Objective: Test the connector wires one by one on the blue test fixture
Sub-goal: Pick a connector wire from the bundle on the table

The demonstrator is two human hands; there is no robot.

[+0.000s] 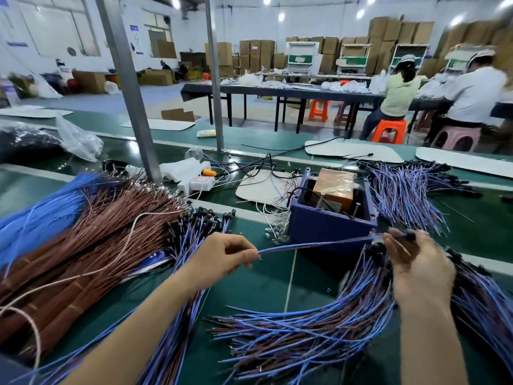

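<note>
A blue test fixture (pixel 327 226), an open box with a brown block inside, stands on the green bench just beyond my hands. One blue connector wire (pixel 313 245) stretches level in front of it. My left hand (pixel 222 259) pinches its bare end, and my right hand (pixel 416 262) grips its black connector end near the fixture's right front corner. Below my right hand lies a curved bundle of blue and brown connector wires (pixel 305 332). Another pile of the same wires (pixel 408 190) lies right of the fixture.
Bundles of brown wires (pixel 91 245) and blue wires (pixel 41 209) fill the left of the bench. A white power strip (pixel 197 184) and a metal post (pixel 130 93) stand behind. Two people sit at a far table on the right.
</note>
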